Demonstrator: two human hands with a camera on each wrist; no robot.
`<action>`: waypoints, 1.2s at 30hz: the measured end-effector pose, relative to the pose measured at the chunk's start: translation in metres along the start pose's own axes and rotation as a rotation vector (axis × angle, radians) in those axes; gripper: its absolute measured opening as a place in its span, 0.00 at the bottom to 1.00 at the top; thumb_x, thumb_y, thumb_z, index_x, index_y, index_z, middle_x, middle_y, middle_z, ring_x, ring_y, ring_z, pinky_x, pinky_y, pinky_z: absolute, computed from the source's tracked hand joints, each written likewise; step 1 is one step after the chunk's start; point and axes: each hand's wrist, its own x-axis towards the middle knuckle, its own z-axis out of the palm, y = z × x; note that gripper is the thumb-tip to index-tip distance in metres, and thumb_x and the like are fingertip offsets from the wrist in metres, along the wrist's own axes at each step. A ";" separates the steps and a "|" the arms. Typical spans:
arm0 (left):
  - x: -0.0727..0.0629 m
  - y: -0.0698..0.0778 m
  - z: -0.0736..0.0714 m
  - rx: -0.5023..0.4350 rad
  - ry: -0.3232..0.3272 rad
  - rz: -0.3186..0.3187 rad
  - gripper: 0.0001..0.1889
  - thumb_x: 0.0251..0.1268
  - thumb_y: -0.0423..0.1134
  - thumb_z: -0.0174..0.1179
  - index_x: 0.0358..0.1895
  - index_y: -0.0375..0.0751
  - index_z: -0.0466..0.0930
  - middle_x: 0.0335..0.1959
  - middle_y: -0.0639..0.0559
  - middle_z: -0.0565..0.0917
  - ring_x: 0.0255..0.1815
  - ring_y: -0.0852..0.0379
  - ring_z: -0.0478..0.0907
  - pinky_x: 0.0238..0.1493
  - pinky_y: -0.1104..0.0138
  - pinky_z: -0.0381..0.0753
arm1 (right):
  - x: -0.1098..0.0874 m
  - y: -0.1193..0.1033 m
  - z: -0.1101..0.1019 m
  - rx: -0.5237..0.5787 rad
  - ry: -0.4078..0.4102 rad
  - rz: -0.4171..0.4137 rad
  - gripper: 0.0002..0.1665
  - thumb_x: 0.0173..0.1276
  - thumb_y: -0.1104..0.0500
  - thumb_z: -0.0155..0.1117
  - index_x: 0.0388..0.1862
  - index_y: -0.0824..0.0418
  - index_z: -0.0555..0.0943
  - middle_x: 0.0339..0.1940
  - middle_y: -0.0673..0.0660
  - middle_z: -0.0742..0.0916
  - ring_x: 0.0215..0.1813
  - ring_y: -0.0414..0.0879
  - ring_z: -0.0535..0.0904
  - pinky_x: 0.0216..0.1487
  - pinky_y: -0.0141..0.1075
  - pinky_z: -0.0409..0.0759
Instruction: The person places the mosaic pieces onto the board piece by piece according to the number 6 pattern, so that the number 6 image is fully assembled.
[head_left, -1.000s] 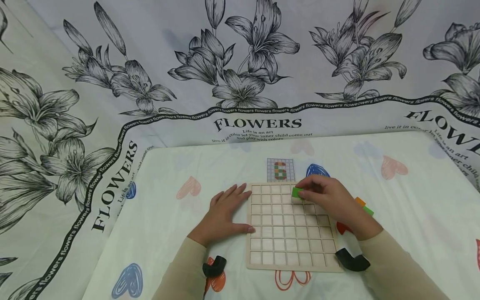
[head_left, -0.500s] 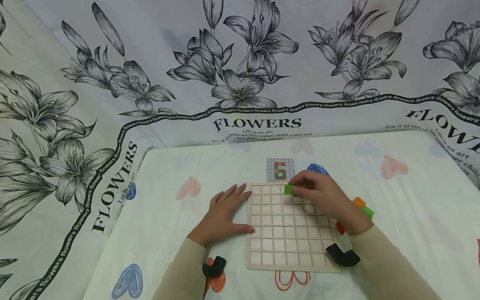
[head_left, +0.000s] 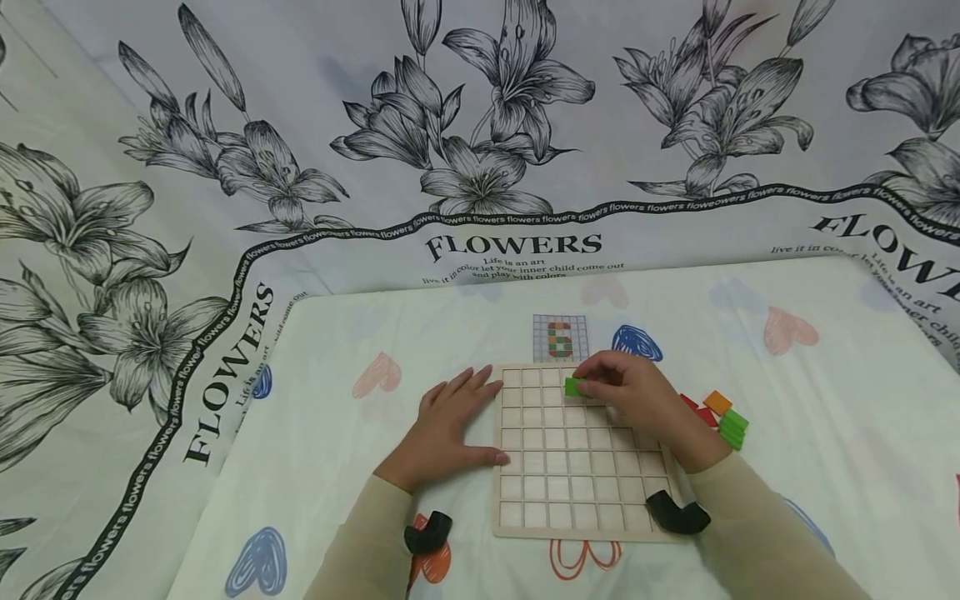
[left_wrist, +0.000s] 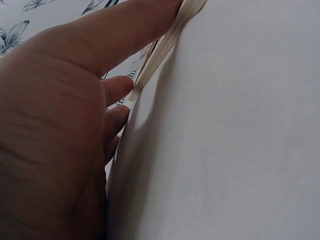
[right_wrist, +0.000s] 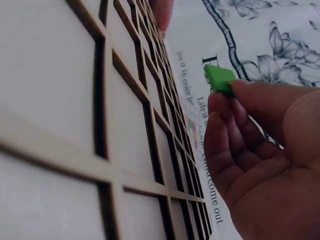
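Note:
A pale wooden grid board (head_left: 557, 488) with square compartments lies on the table. My right hand (head_left: 637, 396) pinches a small green square tile (head_left: 572, 387) between thumb and fingertips over the board's far rows. In the right wrist view the green tile (right_wrist: 219, 79) sticks out past the fingertips, above the board's ribs (right_wrist: 150, 187). My left hand (head_left: 450, 429) lies at the board's left edge with fingers spread, thumb and fingertips against the frame. The left wrist view shows that hand (left_wrist: 55, 115) with its thumb at the board's side (left_wrist: 167, 47).
Right of the board lies a loose group of tiles: an orange tile (head_left: 717, 402), red tiles (head_left: 707, 417) and green tiles (head_left: 733, 429). Beyond the far edge is a gridded pattern card (head_left: 559, 337) with a coloured figure. A flower-printed cloth (head_left: 495, 167) hangs behind the table.
My right hand has moved left and slightly nearer with the green tile, uncovering more of the red and green tiles at the right. My left hand has stayed put.

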 end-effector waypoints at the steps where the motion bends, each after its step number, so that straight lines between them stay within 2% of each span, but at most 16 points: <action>1: 0.000 0.000 0.000 0.000 0.000 0.001 0.55 0.60 0.75 0.71 0.88 0.61 0.61 0.90 0.64 0.51 0.89 0.59 0.39 0.81 0.46 0.39 | 0.000 0.001 0.000 -0.006 0.000 0.005 0.07 0.77 0.60 0.74 0.51 0.61 0.89 0.44 0.52 0.90 0.44 0.49 0.84 0.47 0.38 0.82; 9: -0.001 -0.002 0.001 0.004 -0.007 -0.005 0.55 0.60 0.76 0.70 0.88 0.62 0.60 0.90 0.66 0.50 0.89 0.61 0.38 0.81 0.46 0.39 | 0.002 0.009 0.002 -0.068 -0.019 0.047 0.06 0.80 0.62 0.70 0.51 0.59 0.90 0.48 0.52 0.90 0.47 0.49 0.82 0.52 0.45 0.82; 18: 0.000 -0.003 0.001 0.014 -0.010 -0.011 0.55 0.60 0.77 0.69 0.89 0.63 0.60 0.90 0.67 0.49 0.89 0.61 0.38 0.81 0.45 0.40 | 0.003 0.014 0.003 -0.132 -0.033 0.008 0.06 0.80 0.62 0.70 0.50 0.56 0.91 0.50 0.51 0.90 0.50 0.49 0.83 0.57 0.52 0.80; 22: 0.000 -0.003 0.002 0.015 -0.005 -0.012 0.56 0.59 0.78 0.68 0.89 0.64 0.59 0.90 0.67 0.49 0.89 0.61 0.38 0.81 0.45 0.40 | 0.002 0.012 0.004 -0.131 -0.035 0.008 0.07 0.80 0.63 0.70 0.51 0.57 0.91 0.51 0.52 0.89 0.51 0.49 0.83 0.59 0.52 0.80; 31: 0.001 -0.004 0.003 0.018 -0.003 -0.017 0.56 0.58 0.79 0.68 0.88 0.65 0.59 0.89 0.69 0.49 0.89 0.62 0.38 0.82 0.46 0.39 | 0.003 0.014 0.003 -0.100 -0.023 0.016 0.09 0.80 0.62 0.70 0.55 0.59 0.88 0.47 0.52 0.88 0.47 0.50 0.81 0.54 0.49 0.80; 36: 0.002 -0.003 0.003 0.021 -0.009 -0.021 0.56 0.58 0.79 0.67 0.88 0.65 0.59 0.89 0.69 0.48 0.89 0.62 0.37 0.82 0.46 0.39 | 0.002 0.015 0.002 -0.086 -0.020 0.019 0.10 0.81 0.61 0.69 0.56 0.59 0.88 0.48 0.51 0.89 0.47 0.50 0.81 0.54 0.49 0.80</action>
